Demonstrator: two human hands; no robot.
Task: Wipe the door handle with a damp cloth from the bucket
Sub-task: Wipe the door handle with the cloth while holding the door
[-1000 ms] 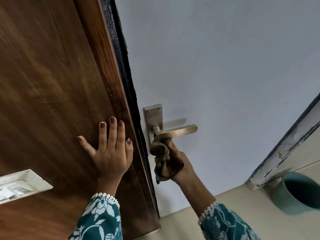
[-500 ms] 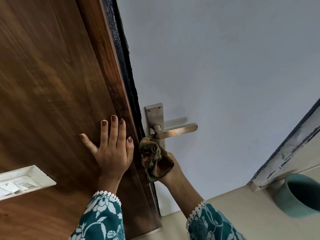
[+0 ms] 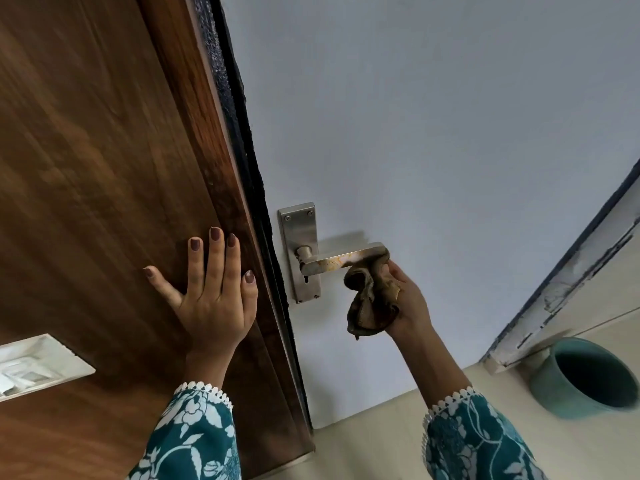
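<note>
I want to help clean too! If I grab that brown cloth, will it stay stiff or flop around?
Probably floppy: the cloth bunches and droops from the right hand. It likely bends easily, since it wraps the door handle.

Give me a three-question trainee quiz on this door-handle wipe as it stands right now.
1. True or false: the left hand rests flat on the wooden door.
2. Which part of the handle lever does the cloth touch: A) pivot end, B) free end?
3. What does the right hand hold?

Key: 1 true; 2 B; 3 the cloth.
</note>
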